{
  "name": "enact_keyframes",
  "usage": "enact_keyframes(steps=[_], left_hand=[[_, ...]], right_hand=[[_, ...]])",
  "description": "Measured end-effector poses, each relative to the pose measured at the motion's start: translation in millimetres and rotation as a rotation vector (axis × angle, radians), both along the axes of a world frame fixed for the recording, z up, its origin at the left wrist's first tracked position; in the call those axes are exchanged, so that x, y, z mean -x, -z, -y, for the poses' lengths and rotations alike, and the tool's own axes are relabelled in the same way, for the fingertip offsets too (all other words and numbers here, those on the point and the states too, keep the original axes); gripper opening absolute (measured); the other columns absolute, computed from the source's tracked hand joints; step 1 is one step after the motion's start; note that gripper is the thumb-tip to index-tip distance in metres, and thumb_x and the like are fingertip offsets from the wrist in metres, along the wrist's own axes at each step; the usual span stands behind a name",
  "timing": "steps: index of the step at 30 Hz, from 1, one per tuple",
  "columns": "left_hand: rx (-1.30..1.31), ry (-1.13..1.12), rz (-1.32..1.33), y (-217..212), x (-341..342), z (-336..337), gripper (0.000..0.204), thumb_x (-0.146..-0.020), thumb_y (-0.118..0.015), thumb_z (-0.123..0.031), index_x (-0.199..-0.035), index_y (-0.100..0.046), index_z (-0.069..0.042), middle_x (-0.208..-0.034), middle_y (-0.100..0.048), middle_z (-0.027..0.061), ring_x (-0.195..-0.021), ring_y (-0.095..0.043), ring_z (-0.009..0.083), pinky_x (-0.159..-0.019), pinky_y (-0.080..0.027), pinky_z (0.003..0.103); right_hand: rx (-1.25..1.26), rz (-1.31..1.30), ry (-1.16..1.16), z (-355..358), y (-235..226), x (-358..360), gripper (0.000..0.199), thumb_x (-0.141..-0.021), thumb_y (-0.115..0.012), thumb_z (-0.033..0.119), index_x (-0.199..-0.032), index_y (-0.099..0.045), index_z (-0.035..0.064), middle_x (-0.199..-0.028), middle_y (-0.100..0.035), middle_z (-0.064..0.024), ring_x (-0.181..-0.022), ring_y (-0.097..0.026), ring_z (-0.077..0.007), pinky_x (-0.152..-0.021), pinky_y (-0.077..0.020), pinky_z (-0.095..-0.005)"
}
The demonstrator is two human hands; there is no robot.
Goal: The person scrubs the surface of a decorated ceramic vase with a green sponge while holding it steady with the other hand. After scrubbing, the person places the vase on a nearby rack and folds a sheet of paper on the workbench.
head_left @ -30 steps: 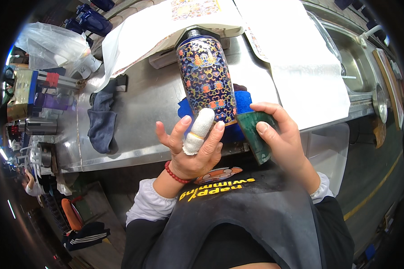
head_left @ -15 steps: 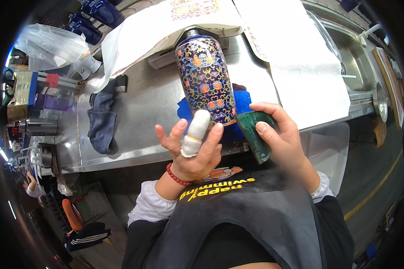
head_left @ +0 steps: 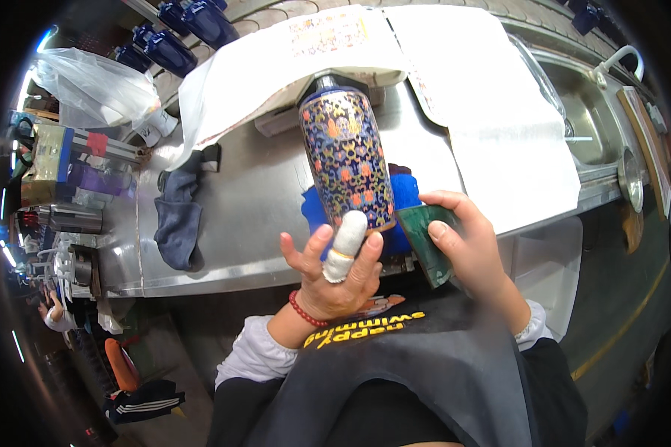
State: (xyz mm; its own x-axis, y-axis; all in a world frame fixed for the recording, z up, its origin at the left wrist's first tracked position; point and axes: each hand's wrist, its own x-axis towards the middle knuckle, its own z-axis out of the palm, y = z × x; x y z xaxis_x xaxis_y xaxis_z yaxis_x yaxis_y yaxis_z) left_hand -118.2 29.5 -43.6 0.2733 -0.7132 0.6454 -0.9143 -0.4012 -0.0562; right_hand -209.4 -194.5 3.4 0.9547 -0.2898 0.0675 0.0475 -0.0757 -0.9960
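Observation:
A dark blue vase (head_left: 347, 149) with a dense multicoloured floral pattern lies on its side, its neck pointing away from me and its base toward me. Blue cloth (head_left: 405, 192) shows beneath it on both sides. My left hand (head_left: 335, 287) is at the base end, palm up with fingers spread; one finger wears a white fabric cover (head_left: 348, 237) that overlaps the vase's lower edge. Whether it touches the vase I cannot tell. Between thumb and fingers, my right hand (head_left: 477, 249) grips a flat green scraper (head_left: 423, 242), held just right of the base.
On the steel worktop (head_left: 238, 216) a grey-blue cloth (head_left: 177, 223) lies to the left. White sheets (head_left: 499, 119) cover the back and right, beside a sink (head_left: 589, 97). Several blue vases (head_left: 168, 52) stand at the far left. A translucent bin (head_left: 548, 268) is below the right edge.
The whole view has shifted a little, so worktop and vase appear lower. My left hand has moved slightly right along with the vase's base. My right hand keeps its grip on the green scraper.

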Motion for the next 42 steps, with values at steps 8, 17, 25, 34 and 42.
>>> enact_keyframes(steps=[8, 17, 25, 34, 42], left_hand=[[0.064, -0.020, -0.065, -12.5, 4.5, 15.8, 0.043, -0.090, -0.065, -0.034, -0.131, -0.068, -0.026, -0.130, -0.057, 0.0103, -0.130, -0.044, 0.0289, -0.120, -0.005, 0.064], [0.069, -0.053, -0.297, -29.0, -34.9, 6.3, 0.097, -0.093, -0.030, -0.080, -0.145, -0.053, -0.002, -0.134, -0.061, 0.0170, -0.137, -0.037, 0.0363, -0.119, 0.003, 0.064], [-0.081, -0.055, -0.229, -60.1, -60.5, 19.6, 0.098, -0.091, -0.025, -0.083, -0.142, -0.058, -0.006, -0.128, -0.067, 0.0086, -0.137, -0.038, 0.0309, -0.120, 0.007, 0.062], [-0.123, 0.202, -0.235, -80.8, -119.9, 35.7, 0.083, -0.095, -0.027, -0.077, -0.137, -0.065, -0.016, -0.124, -0.070, -0.0002, -0.136, -0.042, 0.0246, -0.122, 0.008, 0.057], [-0.068, 0.261, -0.309, -87.1, -164.2, 60.1, 0.072, -0.100, -0.029, -0.070, -0.132, -0.069, -0.020, -0.116, -0.071, -0.0047, -0.128, -0.048, 0.0208, -0.123, 0.006, 0.055]], right_hand=[[-0.196, -0.007, 0.079, 4.3, 12.7, -15.1, 0.033, -0.099, -0.058, 0.007, -0.131, -0.058, -0.0003, -0.117, -0.064, -0.0069, -0.104, -0.060, -0.0113, -0.092, -0.0492, -0.0263], [0.144, 0.070, -0.056, 10.8, -8.3, -34.3, 0.029, -0.096, -0.064, 0.011, -0.123, -0.060, 0.0001, -0.107, -0.070, -0.0116, -0.096, -0.066, -0.0150, -0.085, -0.0530, -0.0292], [0.029, 0.001, -0.015, 15.4, -12.5, -71.7, 0.029, -0.094, -0.067, 0.013, -0.119, -0.060, 0.0005, -0.103, -0.068, -0.0087, -0.096, -0.064, -0.0138, -0.085, -0.0519, -0.0299], [0.113, 0.059, 0.070, 18.2, -1.5, -55.8, 0.030, -0.093, -0.067, 0.013, -0.118, -0.060, -0.0013, -0.096, -0.070, -0.0102, -0.087, -0.065, -0.0140, -0.078, -0.0522, -0.0287], [-0.021, 0.017, 0.116, 15.5, 21.4, -37.7, 0.031, -0.094, -0.067, 0.013, -0.121, -0.060, 0.0001, -0.104, -0.068, -0.0107, -0.093, -0.064, -0.0157, -0.082, -0.0516, -0.0299]])
